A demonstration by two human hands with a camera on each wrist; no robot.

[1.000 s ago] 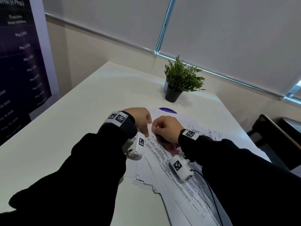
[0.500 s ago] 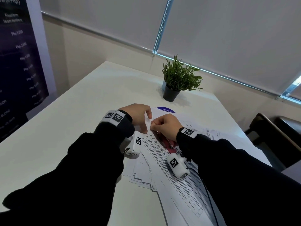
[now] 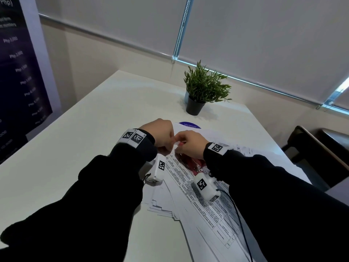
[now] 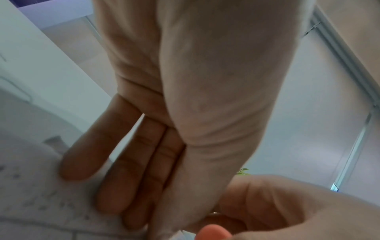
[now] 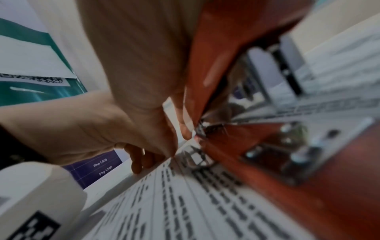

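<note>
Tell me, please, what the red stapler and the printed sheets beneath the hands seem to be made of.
The red stapler has a glossy shell, plastic or painted metal, I cannot tell which; a bright glare streak crosses it. Its metal plate looks like bare silvery steel, with shiny rivets. The sheets are thin matte white paper, black tables printed, edges fanned loosely.

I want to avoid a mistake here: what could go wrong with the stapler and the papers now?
1. Fingers of the left hand rest on the papers beside the stapler in the right hand; they may get pinched.
2. The papers lie fanned, not squared, so a staple may miss some sheets.
</note>
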